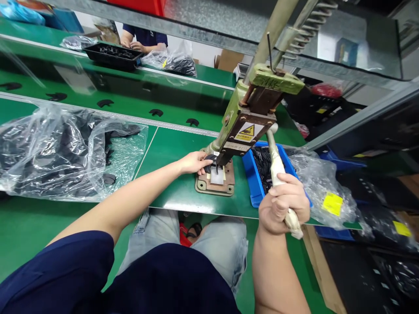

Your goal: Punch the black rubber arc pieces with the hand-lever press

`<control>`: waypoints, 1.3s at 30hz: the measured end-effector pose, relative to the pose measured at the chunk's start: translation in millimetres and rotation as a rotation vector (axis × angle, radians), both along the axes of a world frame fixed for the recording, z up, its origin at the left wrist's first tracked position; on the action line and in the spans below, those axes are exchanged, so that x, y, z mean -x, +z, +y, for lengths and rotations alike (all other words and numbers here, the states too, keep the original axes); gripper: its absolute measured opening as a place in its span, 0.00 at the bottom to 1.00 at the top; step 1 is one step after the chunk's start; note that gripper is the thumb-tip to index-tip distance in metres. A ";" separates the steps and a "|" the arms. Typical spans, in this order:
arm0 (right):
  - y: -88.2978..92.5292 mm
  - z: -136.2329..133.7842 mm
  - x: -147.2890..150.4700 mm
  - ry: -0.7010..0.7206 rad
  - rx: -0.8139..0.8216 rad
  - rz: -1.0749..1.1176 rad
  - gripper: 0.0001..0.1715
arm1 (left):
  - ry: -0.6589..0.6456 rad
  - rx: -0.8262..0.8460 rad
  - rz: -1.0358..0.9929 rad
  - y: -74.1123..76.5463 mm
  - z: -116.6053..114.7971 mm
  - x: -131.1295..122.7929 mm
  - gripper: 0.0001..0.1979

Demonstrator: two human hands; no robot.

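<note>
In the head view a green hand press [240,117] stands on the bench, with a yellow warning label on its front. My left hand [195,163] is closed on a small black curved plastic part [211,163] at the press base [216,188], under the ram. My fingertips partly hide that part. On the right, my right hand [284,204] is wrapped round the press lever [276,163], whose grip is covered in whitish wrapping. Behind the lever sits a blue bin [250,183] holding many thin black pieces [262,165].
At left lies a clear plastic bag [65,148] of black parts. Several black curved parts [156,112] rest in a row on the green strip beyond. Across it, a co-worker's hands [134,43] are near a black tray [113,56]. A metal shelf [209,32] hangs overhead.
</note>
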State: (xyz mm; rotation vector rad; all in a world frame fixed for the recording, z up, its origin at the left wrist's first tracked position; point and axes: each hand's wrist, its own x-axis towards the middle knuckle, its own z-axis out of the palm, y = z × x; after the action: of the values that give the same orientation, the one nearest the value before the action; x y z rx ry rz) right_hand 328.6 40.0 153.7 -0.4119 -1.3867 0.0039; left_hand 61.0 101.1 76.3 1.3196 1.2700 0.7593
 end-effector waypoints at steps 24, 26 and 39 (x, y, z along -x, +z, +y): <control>-9.6 9.7 -5.9 -0.013 -0.067 0.025 0.31 | -0.034 0.046 -0.041 -6.6 3.6 4.0 0.18; -8.5 9.6 -5.4 -0.015 -0.050 0.035 0.31 | -0.018 0.063 -0.016 -4.2 3.5 2.7 0.18; 33.1 12.9 4.1 0.087 -0.087 0.058 0.17 | 0.063 0.386 -0.021 21.9 1.9 -8.1 0.15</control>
State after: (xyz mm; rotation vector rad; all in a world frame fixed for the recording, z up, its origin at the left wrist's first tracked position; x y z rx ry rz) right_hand 324.5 52.9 186.9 -0.2774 -1.3411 0.0265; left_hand 69.1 103.1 98.3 0.9601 1.3665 0.5351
